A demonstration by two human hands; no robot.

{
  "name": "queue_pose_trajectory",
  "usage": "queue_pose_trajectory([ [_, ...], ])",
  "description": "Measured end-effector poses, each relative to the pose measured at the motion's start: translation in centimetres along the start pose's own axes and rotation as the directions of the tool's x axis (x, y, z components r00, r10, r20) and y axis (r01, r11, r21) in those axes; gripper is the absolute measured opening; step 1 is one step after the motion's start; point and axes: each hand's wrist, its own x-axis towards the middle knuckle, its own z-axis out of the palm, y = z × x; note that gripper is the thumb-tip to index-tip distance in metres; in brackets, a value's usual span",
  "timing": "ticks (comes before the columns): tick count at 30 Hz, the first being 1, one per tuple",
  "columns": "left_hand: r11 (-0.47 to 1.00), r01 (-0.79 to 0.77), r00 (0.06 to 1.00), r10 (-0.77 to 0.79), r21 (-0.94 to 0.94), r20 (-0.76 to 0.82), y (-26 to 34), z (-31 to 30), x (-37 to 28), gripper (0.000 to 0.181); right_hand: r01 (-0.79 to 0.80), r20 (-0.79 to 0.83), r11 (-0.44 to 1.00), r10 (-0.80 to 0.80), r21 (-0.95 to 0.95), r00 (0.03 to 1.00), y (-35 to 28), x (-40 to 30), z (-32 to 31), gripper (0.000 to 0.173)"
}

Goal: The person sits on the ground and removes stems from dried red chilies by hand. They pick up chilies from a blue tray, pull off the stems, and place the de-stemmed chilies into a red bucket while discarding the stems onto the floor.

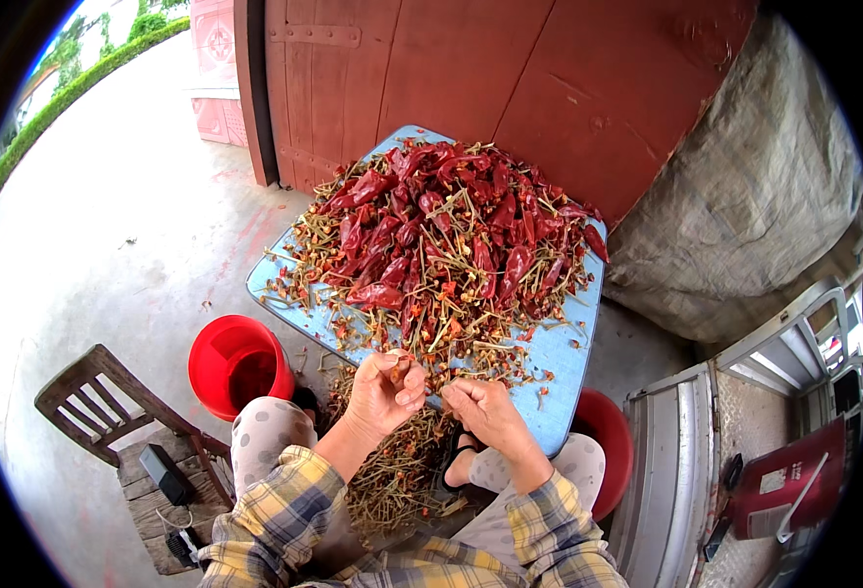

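A heap of dried red chilies point(431, 213) mixed with stems and caps covers much of a light-blue table point(563, 367). At the table's near edge, my left hand point(387, 397) is curled palm up, with a small reddish-brown chili piece point(400, 370) between its fingers. Just to the right, my right hand point(488, 413) is turned knuckles up, thumb against the bent forefinger. Whether anything is pinched there is hidden. The two hands are a short gap apart. Below them, a pile of chili stems point(394, 485) lies on the floor between my feet.
A red bucket point(207, 367) stands left of my knee; another red container point(611, 456) is partly under the table's right side. A wooden chair point(137, 478) holds a dark device point(166, 474). Behind the table is a red wooden door point(461, 73); a metal cart point(670, 456) stands right.
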Motion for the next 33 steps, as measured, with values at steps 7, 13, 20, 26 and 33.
queue_pose_trajectory([
  [7, 1.000, 0.013, 1.000, -0.013, 0.010, 0.015, 0.6, 0.0, 0.1, 0.008, 0.112, -0.166, 0.818, -0.245, -0.565, 0.955, 0.1, 4.4, -1.2, 0.027],
  [13, 0.987, 0.033, 0.999, -0.033, 0.158, -0.007, 0.8, -0.1, 0.2, 0.005, 0.032, -0.183, 0.751, -0.202, -0.660, 0.962, 1.9, 5.9, -1.4, 0.024],
  [20, 0.971, 0.022, 0.999, -0.011, 0.239, -0.045, 0.4, 0.3, 0.9, 0.005, 0.090, -0.265, 0.963, -0.159, -0.254, 0.951, 2.8, 5.2, -2.8, 0.018],
  [26, 0.971, 0.007, 1.000, 0.000, 0.239, -0.029, 0.2, 0.2, 1.1, 0.006, 0.067, -0.276, 0.925, -0.180, -0.374, 0.944, 2.2, 4.7, -2.7, 0.020],
  [33, 0.975, 0.007, 1.000, -0.002, 0.221, -0.019, 0.2, -0.1, 1.1, 0.007, 0.185, -0.175, 0.886, -0.282, -0.425, 0.943, -0.4, 5.3, -0.9, 0.025],
])
